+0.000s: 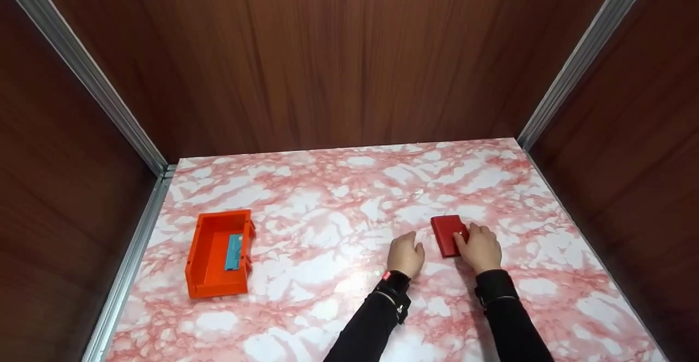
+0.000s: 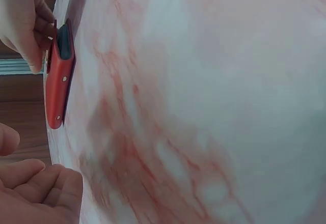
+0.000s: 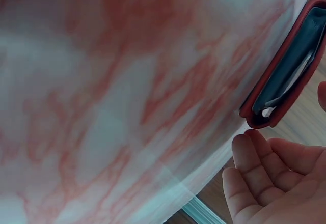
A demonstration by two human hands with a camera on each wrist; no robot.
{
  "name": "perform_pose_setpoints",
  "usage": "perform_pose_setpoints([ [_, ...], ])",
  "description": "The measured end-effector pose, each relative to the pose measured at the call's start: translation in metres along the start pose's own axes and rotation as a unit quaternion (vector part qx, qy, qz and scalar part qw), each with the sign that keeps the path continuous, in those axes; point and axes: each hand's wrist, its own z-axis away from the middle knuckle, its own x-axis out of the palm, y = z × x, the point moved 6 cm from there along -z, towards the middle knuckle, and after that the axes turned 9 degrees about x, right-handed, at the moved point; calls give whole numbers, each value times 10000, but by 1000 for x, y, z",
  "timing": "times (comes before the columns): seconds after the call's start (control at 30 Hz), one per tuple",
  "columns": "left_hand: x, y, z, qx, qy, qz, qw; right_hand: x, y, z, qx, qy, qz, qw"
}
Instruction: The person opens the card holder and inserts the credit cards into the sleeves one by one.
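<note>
A small red wallet (image 1: 446,236) lies on the marbled tabletop, with metal snaps on its side in the left wrist view. My right hand (image 1: 480,248) is at its right edge, thumb over the top and fingers along the side, lightly gripping it. The wallet's dark-lined opening (image 3: 290,63) faces the right wrist camera. To the left of the wallet, my left hand (image 1: 406,255) hovers near the tabletop, apart from it. Its fingers are loosely bent and hold nothing.
An orange open-front bin (image 1: 205,242) stands on the left of the pink-and-white tabletop (image 1: 322,203). Inside it, against the right wall, is a flat blue packet (image 1: 234,251). Brown wood-look panels (image 1: 338,56) with metal corner rails enclose the table.
</note>
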Motion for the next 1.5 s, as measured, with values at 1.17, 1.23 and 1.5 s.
perform_pose_setpoints([
  [1.17,30,21,-4,-514,-1568,1832,9691,3,-2,-1,21,-24,79,10000],
  [1.23,30,21,-4,-539,-1534,1944,9673,3,-2,-1,-6,-25,43,10000],
  [1.5,34,21,-3,-886,-1531,2426,9539,6,-2,0,74,-201,-17,9998],
])
